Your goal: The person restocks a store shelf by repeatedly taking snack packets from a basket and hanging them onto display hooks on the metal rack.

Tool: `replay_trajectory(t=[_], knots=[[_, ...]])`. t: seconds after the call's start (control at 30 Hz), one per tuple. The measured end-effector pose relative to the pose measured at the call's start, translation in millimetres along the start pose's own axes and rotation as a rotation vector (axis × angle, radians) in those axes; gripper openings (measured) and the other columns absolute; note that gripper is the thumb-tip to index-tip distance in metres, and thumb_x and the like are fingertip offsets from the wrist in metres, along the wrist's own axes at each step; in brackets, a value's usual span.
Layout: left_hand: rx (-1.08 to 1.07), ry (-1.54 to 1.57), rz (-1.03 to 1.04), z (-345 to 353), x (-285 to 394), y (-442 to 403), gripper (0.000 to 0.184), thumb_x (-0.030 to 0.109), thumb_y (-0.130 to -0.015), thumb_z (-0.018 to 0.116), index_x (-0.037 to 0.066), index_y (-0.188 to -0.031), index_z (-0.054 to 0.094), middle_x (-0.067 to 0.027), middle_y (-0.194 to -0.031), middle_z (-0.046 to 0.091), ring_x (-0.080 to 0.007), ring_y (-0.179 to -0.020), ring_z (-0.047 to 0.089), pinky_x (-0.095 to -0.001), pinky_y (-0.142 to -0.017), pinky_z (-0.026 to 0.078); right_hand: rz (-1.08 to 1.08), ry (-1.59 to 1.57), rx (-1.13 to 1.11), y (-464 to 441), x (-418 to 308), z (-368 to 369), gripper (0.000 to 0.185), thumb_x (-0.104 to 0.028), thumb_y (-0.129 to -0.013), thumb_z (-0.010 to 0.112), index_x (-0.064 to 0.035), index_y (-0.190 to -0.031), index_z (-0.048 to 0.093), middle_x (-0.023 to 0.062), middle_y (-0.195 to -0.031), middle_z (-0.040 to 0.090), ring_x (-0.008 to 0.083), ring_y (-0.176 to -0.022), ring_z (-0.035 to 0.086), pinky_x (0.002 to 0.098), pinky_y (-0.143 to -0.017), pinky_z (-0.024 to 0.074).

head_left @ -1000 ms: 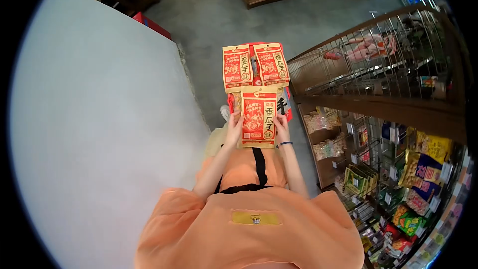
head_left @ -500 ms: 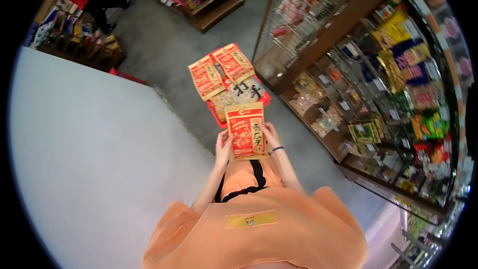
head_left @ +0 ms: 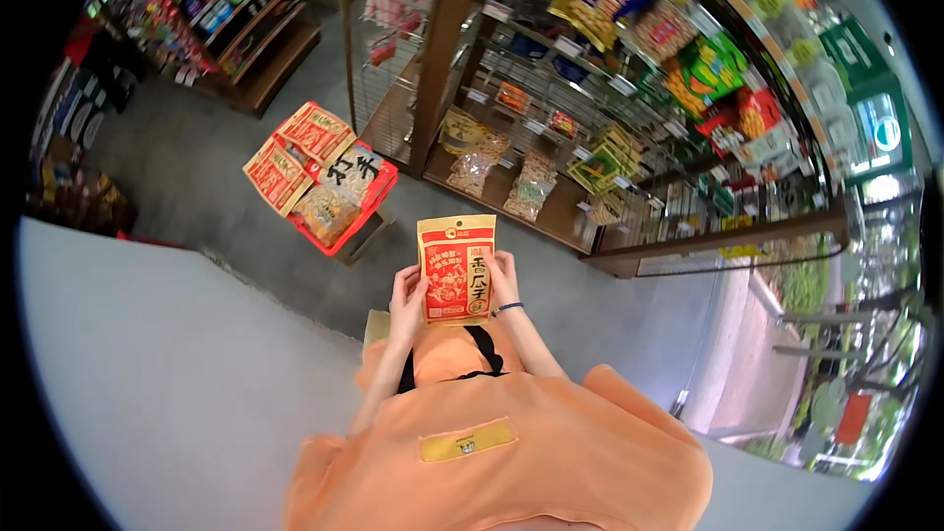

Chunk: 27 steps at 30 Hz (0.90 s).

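The view has swung toward the shelves since the earlier frame: the red-and-tan packet (head_left: 456,273) no longer overlaps the red basket (head_left: 383,183), which now sits well apart, ahead and to the left. The packet is upright, front to the camera, in front of the person's body. Held only by its sides, it could tilt or slip if one hand eased, or buckle if both pressed inward. The left hand (head_left: 407,293) is closed along its left edge; the right hand (head_left: 502,278) grips the right edge, thumb on the front, fingers mostly hidden behind. Beyond, two similar packets (head_left: 320,131) (head_left: 278,175) lie at the basket's far side, seemingly reaching over the rim; a knock might slide one off. Stocked shelves (head_left: 559,228) stand ahead to the right.
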<state>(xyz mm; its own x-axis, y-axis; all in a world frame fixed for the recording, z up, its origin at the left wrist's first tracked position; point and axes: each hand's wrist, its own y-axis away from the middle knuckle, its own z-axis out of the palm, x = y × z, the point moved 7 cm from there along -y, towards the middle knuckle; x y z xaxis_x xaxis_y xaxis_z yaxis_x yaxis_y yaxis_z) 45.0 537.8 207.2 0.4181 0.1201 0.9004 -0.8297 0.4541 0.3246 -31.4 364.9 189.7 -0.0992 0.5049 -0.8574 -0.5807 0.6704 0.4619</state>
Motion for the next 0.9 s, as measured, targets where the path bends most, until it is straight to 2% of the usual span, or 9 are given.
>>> replay_trajectory(t=[0.1, 0.27, 0.33, 0.5, 0.6, 0.67, 0.73, 0.77, 0.9], knots=[[-0.067, -0.117, 0.028, 29, 1, 0, 0.029, 0.017, -0.083, 0.05, 0.005, -0.107, 0.038, -0.0101, -0.1, 0.05, -0.0139, -0.092, 0.047, -0.0256, -0.081, 0.037, -0.08, -0.112, -0.014, 16, -38, -15, 0.034, -0.022, -0.079, 0.057, -0.0021, -0.103, 0.043, 0.007, -0.086, 0.056, 0.01, -0.076, 0.052, 0.0218, -0.065, 0.0433], [-0.212, -0.169, 0.076, 83, -5, -9, 0.027, 0.019, -0.084, 0.049, 0.005, -0.102, 0.034, -0.0106, -0.095, 0.049, -0.0154, -0.088, 0.046, -0.0272, -0.079, 0.037, -0.143, -0.09, 0.007, 21, -62, -62, 0.027, -0.021, -0.082, 0.053, -0.0012, -0.1, 0.049, 0.004, -0.088, 0.055, 0.0094, -0.079, 0.051, 0.0209, -0.068, 0.0422], [-0.287, -0.209, 0.091, 115, -15, -16, 0.027, 0.02, -0.084, 0.049, 0.004, -0.101, 0.033, -0.0105, -0.094, 0.049, -0.0157, -0.088, 0.046, -0.0272, -0.08, 0.037, -0.157, -0.11, 0.001, 14, -69, -92, 0.027, -0.021, -0.083, 0.051, -0.0019, -0.102, 0.048, 0.0038, -0.094, 0.054, 0.009, -0.086, 0.05, 0.0206, -0.074, 0.04], [-0.366, -0.409, 0.161, 203, -7, -29, 0.022, 0.019, -0.081, 0.053, 0.006, -0.093, 0.041, -0.0041, -0.088, 0.049, -0.0113, -0.084, 0.047, -0.0226, -0.064, 0.039, -0.029, -0.309, 0.06, 3, -82, -167, 0.023, -0.022, -0.083, 0.051, -0.0056, -0.099, 0.05, 0.0008, -0.091, 0.054, 0.0084, -0.085, 0.051, 0.0224, -0.072, 0.0412], [-0.416, -0.387, 0.129, 241, -16, -39, 0.021, 0.019, -0.08, 0.054, 0.006, -0.092, 0.042, -0.0042, -0.087, 0.05, -0.0108, -0.086, 0.047, -0.0222, -0.063, 0.039, 0.006, -0.316, 0.086, -6, -83, -198, 0.024, -0.024, -0.081, 0.054, -0.0067, -0.098, 0.052, -0.0007, -0.091, 0.055, 0.0069, -0.083, 0.05, 0.0204, -0.066, 0.0398], [-0.381, -0.408, 0.191, 264, -14, -48, 0.019, 0.017, -0.08, 0.055, 0.005, -0.088, 0.043, -0.0041, -0.082, 0.052, -0.0098, -0.082, 0.05, -0.0216, -0.063, 0.04, 0.025, -0.297, 0.074, -17, -86, -211, 0.025, -0.027, -0.08, 0.054, -0.0088, -0.098, 0.052, -0.002, -0.092, 0.055, 0.0068, -0.085, 0.049, 0.0205, -0.066, 0.0384], [-0.338, -0.302, 0.115, 276, -14, -49, 0.017, 0.015, -0.08, 0.055, 0.003, -0.083, 0.044, -0.0034, -0.075, 0.054, -0.0091, -0.076, 0.052, -0.0212, -0.063, 0.04, 0.086, -0.324, 0.053, -17, -85, -217, 0.022, -0.021, -0.083, 0.051, -0.0062, -0.099, 0.05, 0.0007, -0.095, 0.053, 0.0091, -0.089, 0.048, 0.0234, -0.073, 0.0396], [-0.301, -0.259, 0.119, 287, -13, -48, 0.016, 0.012, -0.08, 0.056, 0.002, -0.079, 0.044, -0.0029, -0.072, 0.054, -0.008, -0.069, 0.053, -0.0205, -0.063, 0.041, 0.079, -0.357, 0.028, -20, -89, -224, 0.022, -0.02, -0.083, 0.051, -0.0064, -0.099, 0.05, 0.0005, -0.094, 0.053, 0.0087, -0.088, 0.048, 0.0228, -0.073, 0.0387], [-0.226, -0.278, 0.158, 299, -14, -48, 0.015, 0.01, -0.079, 0.056, 0.001, -0.079, 0.044, -0.0033, -0.072, 0.054, -0.0072, -0.068, 0.053, -0.0193, -0.061, 0.041, 0.004, -0.328, -0.004, -29, -103, -237, 0.016, -0.018, -0.082, 0.051, -0.006, -0.093, 0.051, 0.0004, -0.089, 0.053, 0.0074, -0.083, 0.047, 0.0217, -0.071, 0.0377]])
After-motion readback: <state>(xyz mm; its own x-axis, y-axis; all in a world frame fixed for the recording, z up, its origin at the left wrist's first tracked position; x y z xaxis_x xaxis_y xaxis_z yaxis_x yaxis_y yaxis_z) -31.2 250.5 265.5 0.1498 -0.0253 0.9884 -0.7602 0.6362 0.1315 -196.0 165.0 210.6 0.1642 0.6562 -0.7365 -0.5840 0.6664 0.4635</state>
